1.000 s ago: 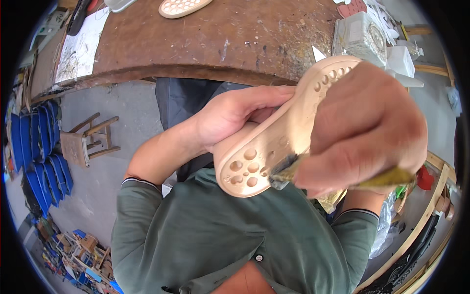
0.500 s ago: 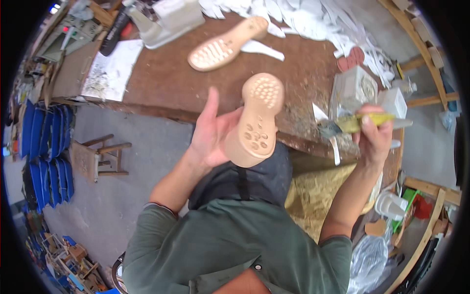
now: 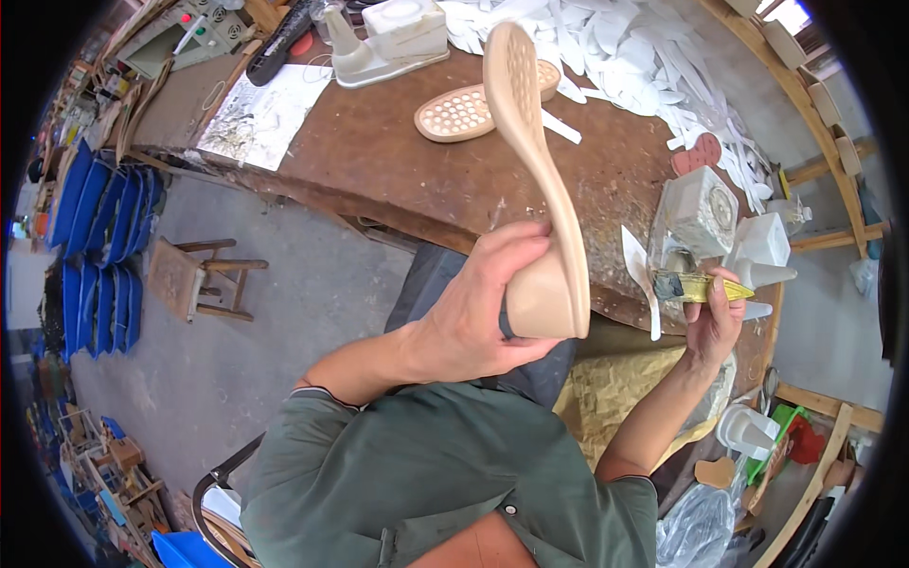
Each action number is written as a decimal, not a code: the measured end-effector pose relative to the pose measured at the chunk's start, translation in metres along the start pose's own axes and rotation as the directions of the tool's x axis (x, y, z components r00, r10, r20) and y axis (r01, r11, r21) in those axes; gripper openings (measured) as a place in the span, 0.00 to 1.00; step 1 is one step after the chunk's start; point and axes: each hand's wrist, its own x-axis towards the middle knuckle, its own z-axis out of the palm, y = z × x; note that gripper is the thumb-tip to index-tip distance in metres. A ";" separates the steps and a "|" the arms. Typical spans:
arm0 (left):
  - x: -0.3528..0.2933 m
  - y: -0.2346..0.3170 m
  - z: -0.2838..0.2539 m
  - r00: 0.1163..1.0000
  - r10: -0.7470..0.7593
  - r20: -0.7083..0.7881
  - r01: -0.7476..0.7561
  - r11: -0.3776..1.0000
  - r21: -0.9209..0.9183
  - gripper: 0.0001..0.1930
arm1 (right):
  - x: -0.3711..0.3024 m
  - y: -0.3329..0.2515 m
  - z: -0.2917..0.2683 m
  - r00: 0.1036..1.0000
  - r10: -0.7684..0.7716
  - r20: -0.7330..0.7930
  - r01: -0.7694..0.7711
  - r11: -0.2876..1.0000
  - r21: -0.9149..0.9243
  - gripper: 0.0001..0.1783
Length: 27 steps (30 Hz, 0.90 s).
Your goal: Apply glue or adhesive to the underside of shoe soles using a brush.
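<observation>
My left hand (image 3: 483, 308) is wrapped round the heel of a beige shoe sole (image 3: 544, 170), which stands on edge in the air with its toe end up and away from me. A second beige sole (image 3: 454, 115) lies on the brown workbench (image 3: 379, 175), partly hidden behind the held one. At the right, my right hand (image 3: 717, 317) grips a brush (image 3: 701, 287) with a yellow handle and dark, crusted bristles. Those bristles are at a small opening beside a whitish block-shaped container (image 3: 699, 210). Next to the brush lies a white spatula-like tool (image 3: 641, 276).
White offcuts (image 3: 625, 57) are heaped along the bench's far side. A white dispenser (image 3: 393, 43) and a stained paper sheet (image 3: 265, 114) are at the far left. White plastic bottles (image 3: 762, 241) stand on the right. A wooden stool (image 3: 180, 275) is on the floor at left.
My left hand has turned the sole from its studded face to its edge and raised it. My right hand has lowered the brush toward the block-shaped container. The view has shifted slightly.
</observation>
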 end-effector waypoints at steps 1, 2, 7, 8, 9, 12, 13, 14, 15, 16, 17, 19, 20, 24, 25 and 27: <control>0.003 0.002 0.002 1.000 0.002 -0.006 -0.002 1.000 -0.009 0.45 | -0.001 -0.002 0.001 1.000 -0.012 0.000 0.012 1.000 0.006 0.11; 0.005 0.004 0.004 0.998 0.060 -0.026 -0.060 0.998 0.010 0.45 | -0.004 -0.001 -0.003 1.000 -0.008 0.006 0.008 1.000 0.019 0.10; 0.018 0.012 0.011 0.975 0.211 -0.062 -0.208 0.976 0.060 0.45 | -0.013 -0.004 -0.004 0.999 -0.012 -0.043 0.012 1.000 0.014 0.10; 0.020 0.014 0.013 0.971 0.228 -0.070 -0.224 0.972 0.064 0.46 | -0.014 -0.005 -0.006 0.999 -0.019 -0.030 0.020 1.000 0.013 0.10; 0.020 0.015 0.015 0.966 0.246 -0.074 -0.242 0.968 0.064 0.46 | -0.017 -0.006 -0.007 0.999 -0.028 -0.024 0.028 1.000 0.013 0.10; 0.027 0.017 0.025 0.972 0.218 -0.087 -0.218 0.976 0.020 0.47 | -0.024 -0.014 -0.010 0.996 -0.036 -0.082 0.030 0.997 -0.073 0.10; 0.030 0.016 0.027 0.969 0.232 -0.087 -0.233 0.973 -0.001 0.47 | -0.026 -0.018 -0.010 0.992 -0.043 -0.120 0.026 0.990 -0.141 0.10; 0.030 0.012 0.025 0.985 0.161 -0.062 -0.161 0.987 0.003 0.46 | -0.025 -0.013 -0.013 0.991 -0.039 -0.130 0.022 0.991 -0.132 0.09; 0.032 0.008 0.027 0.995 0.093 -0.040 -0.093 0.996 0.005 0.46 | -0.023 -0.012 -0.013 0.982 -0.055 -0.181 0.024 0.986 -0.167 0.10; 0.032 -0.001 0.035 0.998 0.022 -0.060 -0.026 0.998 -0.052 0.45 | -0.020 -0.010 -0.014 0.968 -0.081 -0.236 0.028 0.974 -0.223 0.10; 0.031 -0.013 0.044 0.997 -0.035 -0.065 0.028 0.994 -0.108 0.45 | -0.017 -0.011 -0.019 0.951 -0.111 -0.290 0.028 0.960 -0.278 0.10; 0.022 -0.040 0.061 0.978 -0.203 -0.036 0.187 0.948 -0.257 0.44 | -0.012 -0.015 -0.028 0.932 -0.142 -0.334 0.011 0.931 -0.365 0.11; 0.017 -0.055 0.069 0.982 -0.189 -0.026 0.175 0.946 -0.271 0.44 | -0.011 -0.017 -0.031 0.918 -0.151 -0.366 -0.026 0.900 -0.436 0.11; 0.003 -0.108 0.100 0.979 -0.201 -0.022 0.193 0.961 -0.200 0.43 | -0.004 -0.020 -0.032 0.914 -0.139 -0.382 -0.114 0.815 -0.568 0.12; -0.001 -0.120 0.106 0.975 -0.213 -0.063 0.196 0.957 -0.214 0.43 | -0.001 -0.019 -0.035 0.912 -0.141 -0.386 -0.115 0.816 -0.567 0.12; -0.008 -0.136 0.113 0.957 -0.281 -0.076 0.250 0.928 -0.278 0.42 | 0.006 -0.014 -0.040 0.954 -0.108 -0.280 -0.163 0.597 -0.786 0.12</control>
